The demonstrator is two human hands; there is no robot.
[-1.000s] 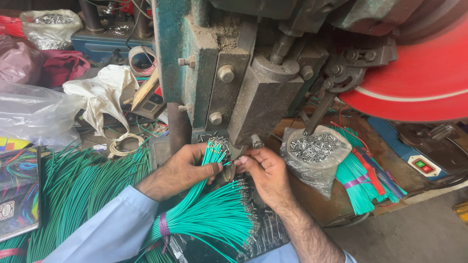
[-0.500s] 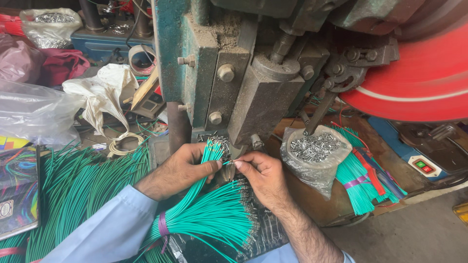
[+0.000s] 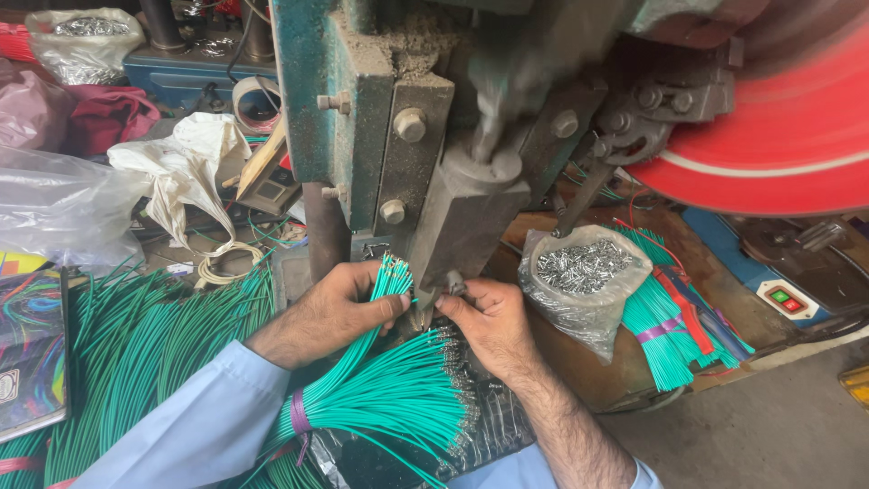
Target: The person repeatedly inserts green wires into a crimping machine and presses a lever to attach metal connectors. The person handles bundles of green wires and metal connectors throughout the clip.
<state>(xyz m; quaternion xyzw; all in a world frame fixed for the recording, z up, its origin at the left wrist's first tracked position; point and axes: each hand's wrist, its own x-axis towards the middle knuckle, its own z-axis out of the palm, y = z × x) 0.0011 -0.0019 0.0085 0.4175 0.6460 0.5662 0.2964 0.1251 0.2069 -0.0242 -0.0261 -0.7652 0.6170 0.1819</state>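
Left hand (image 3: 330,312) curled tight round 1 small bunch of green wires (image 3: 387,288), grip clamped on it with thumb across the front, metal-tipped ends pointing up just below the ram of the press (image 3: 466,217). Right hand (image 3: 489,321) just beside, thumb and forefinger pinched together on 1 wire end at the foot of the ram, other fingers folded; pinched piece too small to make out more. Both hands almost touching, between them the die area, partly hidden.

Below the hands, 1 larger fanned bundle of green wires (image 3: 389,398), bound with a purple band (image 3: 299,415), tipped ends spread toward the right over a dark plastic sheet. At the left edge of the table, 1 loose heap of green wires (image 3: 136,353), too many to count. Right of the press, 1 clear bag of small metal terminals (image 3: 579,272), and just behind it 1 more bundle of green wires (image 3: 665,330), tied, with some red strands alongside.

Near the far left corner: 1 white crumpled bag (image 3: 186,167), 1 clear plastic bag (image 3: 59,213), 1 further bag of metal parts (image 3: 81,41). At the upper right, 1 red flywheel (image 3: 778,136), blurred. At the right edge, 1 switch box (image 3: 786,299) with 2 buttons, green and red. Light blue sleeves on both forearms.
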